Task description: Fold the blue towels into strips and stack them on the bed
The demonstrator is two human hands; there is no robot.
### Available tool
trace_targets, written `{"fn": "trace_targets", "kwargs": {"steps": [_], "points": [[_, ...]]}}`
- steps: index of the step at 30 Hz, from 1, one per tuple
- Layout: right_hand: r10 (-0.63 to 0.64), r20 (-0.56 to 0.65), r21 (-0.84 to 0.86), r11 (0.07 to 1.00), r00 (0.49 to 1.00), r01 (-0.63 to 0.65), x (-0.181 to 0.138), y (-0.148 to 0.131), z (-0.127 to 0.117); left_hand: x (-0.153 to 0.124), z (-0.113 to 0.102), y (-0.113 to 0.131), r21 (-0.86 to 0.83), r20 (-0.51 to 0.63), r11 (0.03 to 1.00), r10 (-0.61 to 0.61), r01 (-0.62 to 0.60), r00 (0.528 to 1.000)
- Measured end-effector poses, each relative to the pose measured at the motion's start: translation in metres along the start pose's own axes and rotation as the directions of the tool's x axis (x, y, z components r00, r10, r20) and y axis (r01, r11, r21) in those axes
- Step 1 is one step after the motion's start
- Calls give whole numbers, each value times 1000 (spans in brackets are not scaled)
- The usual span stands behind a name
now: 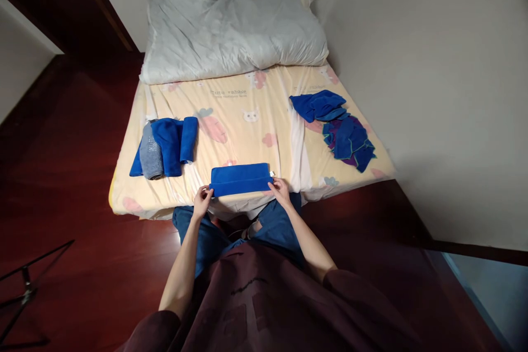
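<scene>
Left hand: the left hand (202, 198) pinches the left end of the folded blue towel (241, 179); fingers curled shut on the cloth edge
Right hand: the right hand (280, 188) pinches the right end of the same towel; fingers closed on its corner, near a small white tag
Towel spot: the folded blue towel lies flat at the near edge of the bed (247, 121), right in front of the person; it sits between the two hands and touches both
Long way: the towel's long side runs left to right, along the bed edge; one hand is at each short end, so both hands are just as near
Which way: the towel lies just past the fingers, away from the body; the knees in blue jeans (231, 231) are just below it
Left pile: rolled blue towels (175, 143) and one rolled grey towel (150, 155) lie side by side, well apart from the left hand
Right pile: a loose heap of blue cloths (340, 126) lies crumpled on the right side of the bed, well apart from the right hand
Far end: a white duvet (231, 27) is bunched up at the head of the bed
Sheet: yellow with little bunny pictures
</scene>
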State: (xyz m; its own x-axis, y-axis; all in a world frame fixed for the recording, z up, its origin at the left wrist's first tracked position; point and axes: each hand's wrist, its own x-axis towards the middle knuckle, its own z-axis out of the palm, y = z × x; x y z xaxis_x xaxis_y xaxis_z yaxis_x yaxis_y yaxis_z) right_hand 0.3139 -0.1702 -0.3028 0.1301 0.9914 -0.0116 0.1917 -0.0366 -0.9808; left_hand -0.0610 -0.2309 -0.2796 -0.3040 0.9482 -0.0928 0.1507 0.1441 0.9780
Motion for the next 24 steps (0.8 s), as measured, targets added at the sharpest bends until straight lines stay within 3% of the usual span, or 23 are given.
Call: {"fn": "trace_targets", "kwargs": {"steps": [4,9,12,15,19,22,24], "points": [[-9,14,-15,1000,1000,9,1,-3,1,-1,0,1,37,-9,999,9,-8,1000],[-64,-93,-69,996,994,58,-3,-16,4,-7,0,3,110,-47,991,79,-74,996],[-194,-119,-178,969,974,171,-11,-33,2,-12,-2,8,197,-74,969,168,-150,983],[-348,-85,-256,913,934,317,-17,-52,-1,-18,-3,15,347,-67,890,338,-296,939],[-462,65,-308,834,885,458,-20,-65,-3,-20,-3,26,452,115,743,499,-493,859],[-475,236,-343,775,848,530,-21,-62,-2,-17,0,27,470,276,667,510,-578,814],[-460,330,-368,742,824,561,-22,-54,-2,-14,3,25,503,348,637,469,-584,812]]}}
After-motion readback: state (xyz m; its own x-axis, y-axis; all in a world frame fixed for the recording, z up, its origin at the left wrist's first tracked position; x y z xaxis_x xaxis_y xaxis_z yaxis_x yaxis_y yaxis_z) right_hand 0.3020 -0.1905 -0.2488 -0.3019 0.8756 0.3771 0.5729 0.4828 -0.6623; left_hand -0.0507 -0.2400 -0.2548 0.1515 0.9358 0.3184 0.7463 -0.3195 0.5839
